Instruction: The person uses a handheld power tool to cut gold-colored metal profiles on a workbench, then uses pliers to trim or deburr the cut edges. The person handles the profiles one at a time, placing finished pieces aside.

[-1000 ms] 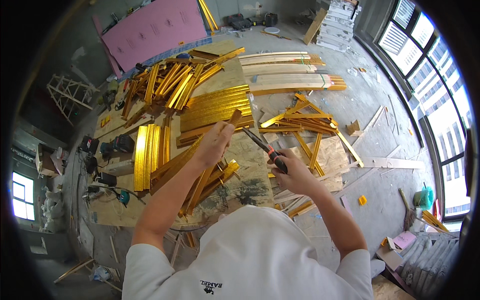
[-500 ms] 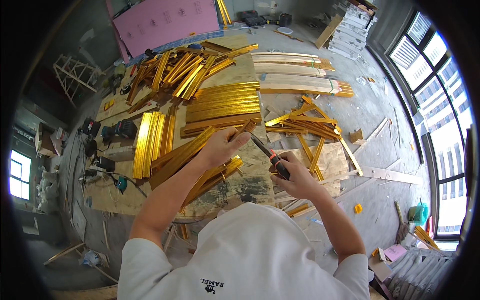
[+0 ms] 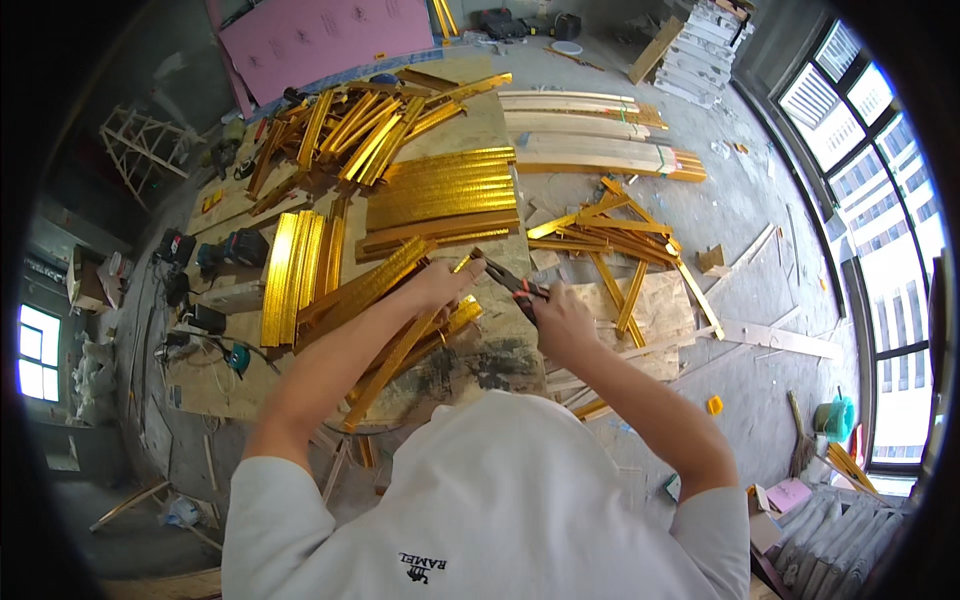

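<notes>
My left hand [image 3: 442, 286] is closed around a long gold trim strip [image 3: 384, 376], which slants from the near edge of the worktable up to the right. My right hand [image 3: 566, 322] grips a pair of pliers [image 3: 522, 288] with black and red handles. Their dark jaws are at the strip's far end, just beyond my left fingers; whether they bite on it is too small to tell. Under my left forearm lie more gold strips [image 3: 375, 290]. A flat stack of wide gold strips [image 3: 440, 185] sits just beyond my hands.
The plywood worktable [image 3: 500, 355] carries a jumbled gold pile [image 3: 365, 135] at the back and a cordless power tool [image 3: 245, 248] on the left. Right of it, a heap of gold offcuts [image 3: 620, 235] and bundled pale strips [image 3: 590, 150] lie low. Tall windows [image 3: 885, 210] stand far right.
The pliers' handles have spread apart and my right hand has shifted slightly left. My left hand has lowered a little, and the held strip now shows below it toward the table's near edge.
</notes>
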### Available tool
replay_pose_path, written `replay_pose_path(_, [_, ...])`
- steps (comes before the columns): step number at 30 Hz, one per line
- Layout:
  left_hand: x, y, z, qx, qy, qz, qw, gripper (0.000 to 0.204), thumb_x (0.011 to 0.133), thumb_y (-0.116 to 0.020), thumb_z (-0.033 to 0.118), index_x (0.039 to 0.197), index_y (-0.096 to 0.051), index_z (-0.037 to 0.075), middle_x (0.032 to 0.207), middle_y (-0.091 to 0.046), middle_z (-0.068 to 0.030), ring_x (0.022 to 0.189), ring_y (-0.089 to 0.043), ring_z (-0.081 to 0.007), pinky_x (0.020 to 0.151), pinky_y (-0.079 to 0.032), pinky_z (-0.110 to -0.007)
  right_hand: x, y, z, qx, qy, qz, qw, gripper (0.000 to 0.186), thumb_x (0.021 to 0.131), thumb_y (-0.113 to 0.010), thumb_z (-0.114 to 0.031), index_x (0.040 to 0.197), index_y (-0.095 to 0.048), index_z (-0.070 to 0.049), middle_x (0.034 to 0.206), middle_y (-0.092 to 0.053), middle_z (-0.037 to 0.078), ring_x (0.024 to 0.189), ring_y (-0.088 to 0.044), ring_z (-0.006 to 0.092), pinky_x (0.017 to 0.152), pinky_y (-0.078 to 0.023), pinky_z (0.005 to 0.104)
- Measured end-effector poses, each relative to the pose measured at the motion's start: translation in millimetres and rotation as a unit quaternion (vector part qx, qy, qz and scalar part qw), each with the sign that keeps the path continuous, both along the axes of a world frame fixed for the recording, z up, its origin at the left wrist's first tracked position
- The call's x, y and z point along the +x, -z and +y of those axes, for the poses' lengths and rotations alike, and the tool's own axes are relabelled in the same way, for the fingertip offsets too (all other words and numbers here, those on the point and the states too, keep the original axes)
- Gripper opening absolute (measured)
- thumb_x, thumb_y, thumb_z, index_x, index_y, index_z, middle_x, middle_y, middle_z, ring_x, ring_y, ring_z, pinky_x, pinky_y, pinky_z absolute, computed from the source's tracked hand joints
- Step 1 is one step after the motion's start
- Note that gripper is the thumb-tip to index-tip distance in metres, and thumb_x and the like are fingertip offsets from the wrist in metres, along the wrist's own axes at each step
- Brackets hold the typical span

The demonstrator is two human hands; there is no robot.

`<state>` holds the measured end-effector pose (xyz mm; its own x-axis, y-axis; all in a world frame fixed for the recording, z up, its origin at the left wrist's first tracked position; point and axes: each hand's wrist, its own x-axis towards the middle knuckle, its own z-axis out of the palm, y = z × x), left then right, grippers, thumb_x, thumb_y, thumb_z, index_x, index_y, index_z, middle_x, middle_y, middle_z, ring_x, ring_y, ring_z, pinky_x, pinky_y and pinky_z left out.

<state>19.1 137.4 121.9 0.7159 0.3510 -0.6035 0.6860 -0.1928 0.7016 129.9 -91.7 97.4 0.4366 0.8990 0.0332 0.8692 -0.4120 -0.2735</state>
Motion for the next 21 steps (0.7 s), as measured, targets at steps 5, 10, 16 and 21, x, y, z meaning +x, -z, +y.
replay_pose_path(5, [-13.1, 4.0, 16.3, 0.058, -0.045, -0.071, 0.995, 0.074, 0.092, -0.055, 0.065, 0.120, -0.054, -0.003, 0.074, -0.057, -0.0070, 0.055, -0.058, -0.0126, 0.047, -0.048, -0.030, -1.4, 6.3, 19.6, 0.064, -0.036, -0.082, 0.994, 0.019, 0.081, -0.062, -0.010, 0.100, -0.065, -0.006, 0.112, -0.051, 0.019, 0.106, -0.055, 0.0341, 0.089, -0.046, 0.0459])
replay_pose_path(10, [-40.9, -35.2, 27.3, -0.030, -0.068, -0.177, 0.981, 0.064, 0.089, -0.068, 0.054, 0.127, -0.055, 0.003, 0.080, -0.057, -0.0010, 0.063, -0.055, -0.0096, 0.059, -0.047, -0.026, -11.8, 4.5, -13.3, 0.157, 0.018, 0.179, 0.971, 0.032, 0.084, -0.070, -0.017, 0.112, -0.064, -0.001, 0.129, -0.054, 0.019, 0.110, -0.054, 0.0431, 0.094, -0.045, 0.0477])
replay_pose_path(16, [-54.5, -52.6, -3.3, -0.155, -0.056, -0.237, 0.957, 0.073, 0.080, -0.083, 0.037, 0.137, -0.053, 0.003, 0.086, -0.060, 0.0012, 0.071, -0.055, -0.0082, 0.064, -0.045, -0.025, -7.6, -21.1, -20.2, 0.145, -0.048, 0.305, 0.940, 0.030, 0.086, -0.069, -0.021, 0.109, -0.065, -0.001, 0.131, -0.056, 0.020, 0.103, -0.060, 0.0431, 0.089, -0.049, 0.0462])
replay_pose_path(21, [-53.2, -46.5, -12.9, -0.166, -0.064, -0.246, 0.953, 0.074, 0.075, -0.086, 0.043, 0.130, -0.057, 0.003, 0.087, -0.062, 0.0001, 0.074, -0.055, -0.0083, 0.067, -0.045, -0.025, -7.6, -20.2, -20.0, 0.136, -0.048, 0.290, 0.946, 0.028, 0.087, -0.070, -0.026, 0.104, -0.067, -0.004, 0.115, -0.060, 0.019, 0.094, -0.062, 0.0414, 0.082, -0.050, 0.0459])
